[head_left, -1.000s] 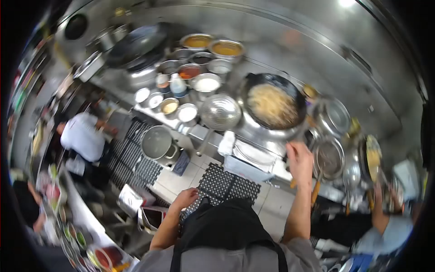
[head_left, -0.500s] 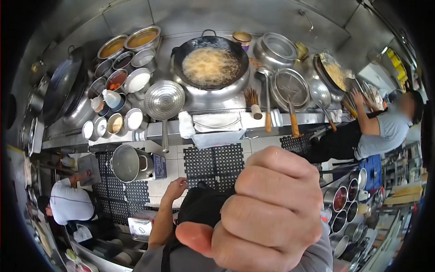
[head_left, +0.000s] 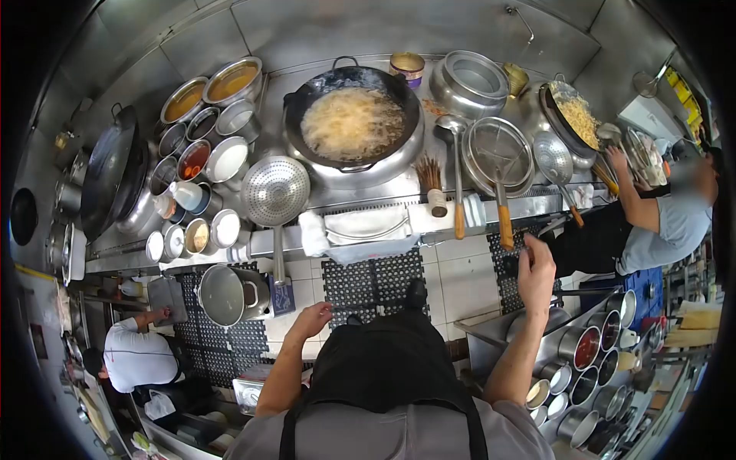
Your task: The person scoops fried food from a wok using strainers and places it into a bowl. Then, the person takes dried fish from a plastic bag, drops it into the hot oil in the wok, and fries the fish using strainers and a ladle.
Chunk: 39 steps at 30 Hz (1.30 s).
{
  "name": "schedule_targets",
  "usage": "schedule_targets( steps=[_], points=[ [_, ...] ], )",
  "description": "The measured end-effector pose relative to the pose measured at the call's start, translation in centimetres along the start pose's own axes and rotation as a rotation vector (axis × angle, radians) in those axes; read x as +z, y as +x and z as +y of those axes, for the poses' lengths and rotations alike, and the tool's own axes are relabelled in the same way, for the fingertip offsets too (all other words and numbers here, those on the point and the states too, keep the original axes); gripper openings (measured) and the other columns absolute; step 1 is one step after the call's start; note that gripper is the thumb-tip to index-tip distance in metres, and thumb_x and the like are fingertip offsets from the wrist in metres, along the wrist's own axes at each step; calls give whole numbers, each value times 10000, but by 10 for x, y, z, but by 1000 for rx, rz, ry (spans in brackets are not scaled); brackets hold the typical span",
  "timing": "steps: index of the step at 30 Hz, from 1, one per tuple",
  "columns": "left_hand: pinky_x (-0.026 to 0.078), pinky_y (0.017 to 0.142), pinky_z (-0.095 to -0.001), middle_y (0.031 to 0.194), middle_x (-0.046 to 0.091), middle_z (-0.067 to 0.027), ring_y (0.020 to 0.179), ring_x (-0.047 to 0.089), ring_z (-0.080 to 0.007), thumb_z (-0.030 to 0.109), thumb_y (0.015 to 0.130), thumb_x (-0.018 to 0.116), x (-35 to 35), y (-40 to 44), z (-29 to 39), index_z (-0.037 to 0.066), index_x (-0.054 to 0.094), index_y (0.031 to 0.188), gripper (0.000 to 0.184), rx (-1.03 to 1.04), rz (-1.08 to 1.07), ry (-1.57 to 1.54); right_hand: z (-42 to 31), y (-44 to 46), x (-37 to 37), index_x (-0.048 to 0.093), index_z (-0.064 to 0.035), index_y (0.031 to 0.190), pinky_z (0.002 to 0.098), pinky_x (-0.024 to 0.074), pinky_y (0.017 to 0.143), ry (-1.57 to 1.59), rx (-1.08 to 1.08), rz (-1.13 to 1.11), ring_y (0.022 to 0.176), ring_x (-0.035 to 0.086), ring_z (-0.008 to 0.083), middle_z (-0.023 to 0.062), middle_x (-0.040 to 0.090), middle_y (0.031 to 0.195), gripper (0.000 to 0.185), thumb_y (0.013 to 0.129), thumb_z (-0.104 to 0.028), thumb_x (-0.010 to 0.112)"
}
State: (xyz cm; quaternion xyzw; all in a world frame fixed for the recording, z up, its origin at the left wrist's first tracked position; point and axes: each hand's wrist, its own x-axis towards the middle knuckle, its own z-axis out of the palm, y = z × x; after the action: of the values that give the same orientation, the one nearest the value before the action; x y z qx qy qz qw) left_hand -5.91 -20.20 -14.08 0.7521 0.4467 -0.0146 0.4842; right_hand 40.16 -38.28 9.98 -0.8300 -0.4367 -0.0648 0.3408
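Note:
My left hand [head_left: 310,319] hangs over the floor in front of the counter, fingers loosely bent and nothing seen in it. My right hand [head_left: 537,264], also bare, is raised to the right with half-curled fingers, just below the wooden handle of a wire-mesh strainer [head_left: 497,149]; I see no contact. Across the counter, oil bubbles around pale food in a black wok [head_left: 353,157]. A perforated skimmer [head_left: 274,192] lies to its left. A bamboo brush [head_left: 432,188] and a ladle [head_left: 458,172] lie to its right.
Sauce and seasoning pots [head_left: 228,159] crowd the counter's left. A large pot [head_left: 222,295] stands low at left. One co-worker [head_left: 663,222] works by noodles in a wok [head_left: 575,119]; another person [head_left: 142,353] bends at lower left. Containers [head_left: 586,346] fill the right side.
My right hand, a fist close before the camera half a second ago, has dropped away to the right, and its fingers have loosened. My left hand has shifted slightly right in view.

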Motion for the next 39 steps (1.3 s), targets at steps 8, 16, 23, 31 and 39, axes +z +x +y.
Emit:
schedule_targets(
  steps=[8,16,23,31,39],
  points=[
    [546,798,-379,986,725,-168,910,712,-301,237,915,660,0,72,72,51,649,1205,345,20,73,175,89,63,12,680,38,999,429,518,759,28,43,50,808,655,372,213,684,892,156,887,-49,616],
    [559,735,-368,924,728,-165,786,723,-255,204,938,628,-3,122,200,20,615,1226,342,52,73,-163,77,163,174,671,10,1064,478,538,806,161,69,-387,915,669,438,265,688,962,260,867,-152,616],
    [556,723,-395,905,724,-172,783,721,-306,181,917,644,-15,98,167,11,607,1196,328,79,346,-115,80,157,290,439,-1,1351,485,499,972,-384,344,-731,1230,541,352,182,572,1286,515,899,-197,590],
    [557,726,-393,905,726,-161,813,720,-316,169,910,639,-69,64,137,19,635,1191,318,-108,440,-197,79,161,303,382,-76,1339,535,481,949,-437,453,-614,1204,552,404,213,584,1254,614,823,-215,684],
    [538,796,-455,938,725,-173,888,683,-383,197,912,625,-100,91,114,21,623,1175,316,8,437,-131,66,179,300,461,137,1260,528,491,888,93,178,-267,1002,610,513,390,606,1069,505,861,-154,567]
  ],
)
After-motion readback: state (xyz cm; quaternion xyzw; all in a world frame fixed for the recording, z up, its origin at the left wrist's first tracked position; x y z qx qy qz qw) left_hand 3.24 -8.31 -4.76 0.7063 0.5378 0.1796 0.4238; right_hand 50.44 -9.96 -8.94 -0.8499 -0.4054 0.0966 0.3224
